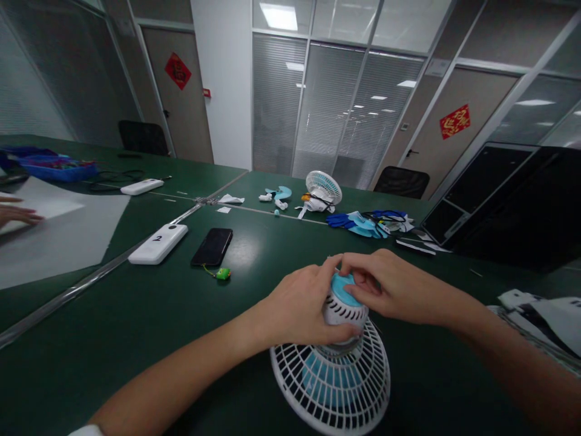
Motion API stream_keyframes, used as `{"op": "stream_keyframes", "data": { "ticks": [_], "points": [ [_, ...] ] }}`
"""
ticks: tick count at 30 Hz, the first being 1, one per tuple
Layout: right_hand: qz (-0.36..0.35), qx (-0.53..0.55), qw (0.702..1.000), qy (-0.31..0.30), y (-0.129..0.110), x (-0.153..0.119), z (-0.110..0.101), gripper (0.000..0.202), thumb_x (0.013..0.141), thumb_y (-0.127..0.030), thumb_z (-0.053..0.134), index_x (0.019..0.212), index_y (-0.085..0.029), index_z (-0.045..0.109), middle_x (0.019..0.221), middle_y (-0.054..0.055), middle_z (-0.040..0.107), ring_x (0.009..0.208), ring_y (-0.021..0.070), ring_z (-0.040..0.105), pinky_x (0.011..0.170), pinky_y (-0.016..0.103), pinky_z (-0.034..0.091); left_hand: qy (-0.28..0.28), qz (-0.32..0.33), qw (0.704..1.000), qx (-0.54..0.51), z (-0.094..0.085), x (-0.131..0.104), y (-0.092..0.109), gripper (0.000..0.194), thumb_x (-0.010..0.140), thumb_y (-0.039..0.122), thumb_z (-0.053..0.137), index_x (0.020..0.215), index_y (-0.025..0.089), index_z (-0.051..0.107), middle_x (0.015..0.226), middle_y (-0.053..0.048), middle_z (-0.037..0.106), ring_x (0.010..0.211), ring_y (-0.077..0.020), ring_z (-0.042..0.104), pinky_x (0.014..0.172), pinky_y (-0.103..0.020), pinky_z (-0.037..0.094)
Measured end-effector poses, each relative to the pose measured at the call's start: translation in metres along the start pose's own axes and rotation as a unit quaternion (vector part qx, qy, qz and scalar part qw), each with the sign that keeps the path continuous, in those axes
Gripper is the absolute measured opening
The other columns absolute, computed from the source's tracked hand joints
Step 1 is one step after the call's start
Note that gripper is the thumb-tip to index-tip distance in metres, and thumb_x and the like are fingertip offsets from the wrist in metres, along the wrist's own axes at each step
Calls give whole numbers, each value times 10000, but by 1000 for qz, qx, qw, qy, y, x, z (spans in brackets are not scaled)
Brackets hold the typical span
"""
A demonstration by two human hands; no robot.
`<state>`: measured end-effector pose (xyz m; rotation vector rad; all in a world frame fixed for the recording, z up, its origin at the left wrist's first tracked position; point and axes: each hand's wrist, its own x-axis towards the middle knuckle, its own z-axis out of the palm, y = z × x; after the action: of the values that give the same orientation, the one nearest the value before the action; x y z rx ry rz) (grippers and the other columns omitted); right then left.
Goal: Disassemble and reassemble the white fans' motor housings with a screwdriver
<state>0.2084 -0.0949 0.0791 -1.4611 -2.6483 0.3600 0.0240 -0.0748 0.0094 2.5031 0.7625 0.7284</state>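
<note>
A small fan (345, 396) with a white grille and light blue blades lies grille-down on the green table, its motor housing on top. My left hand (297, 306) wraps round the white housing (342, 312), thumb along its near side. On the housing's top sits a light blue round cap (344, 289). My right hand (385, 287) has its fingers bent at the cap's far and right edges. Whether those fingertips grip the cap or something small on it is partly hidden.
A black phone (212, 246) with a green charm and a white box marked 2 (158, 244) lie to the left. Another fan (321, 192), blue parts (280, 192) and blue gloves (340, 220) lie further back. At far left, another person's hand (18, 212) rests on white paper (86, 224).
</note>
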Motion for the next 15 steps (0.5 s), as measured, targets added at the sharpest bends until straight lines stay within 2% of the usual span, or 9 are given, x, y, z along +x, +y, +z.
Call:
{"op": "stream_keyframes", "data": {
  "ticks": [3,7,11,15],
  "points": [
    [-2,23,1000,-8,-2,2,0,156,843,-156,560,996,-174,580,632,-55,544,550,108,480,547,253,320,5,-1,1000,12,-2,-1,0,827,713,458,777,1365,170,358,1200,-124,632,1037,-321,636,894,-479,528],
    [2,55,998,-13,-5,6,0,152,831,-153,577,982,-166,576,592,-71,516,517,95,466,526,237,323,33,-8,999,36,0,-1,2,815,675,545,796,1297,168,429,1190,-118,629,1065,-318,615,919,-472,514],
    [17,98,995,-19,-2,8,1,82,844,-202,585,915,-163,575,593,-66,504,510,88,447,499,222,324,30,-21,997,70,3,0,2,971,674,611,764,1405,125,348,1350,-183,552,1208,-352,547,984,-491,484],
    [49,212,976,-12,11,7,5,193,874,-325,586,958,-151,580,608,-60,477,519,84,415,469,207,319,17,-26,995,90,4,0,-2,1080,679,671,719,1479,105,265,1494,-216,420,1301,-372,483,1082,-528,402]
  ]
}}
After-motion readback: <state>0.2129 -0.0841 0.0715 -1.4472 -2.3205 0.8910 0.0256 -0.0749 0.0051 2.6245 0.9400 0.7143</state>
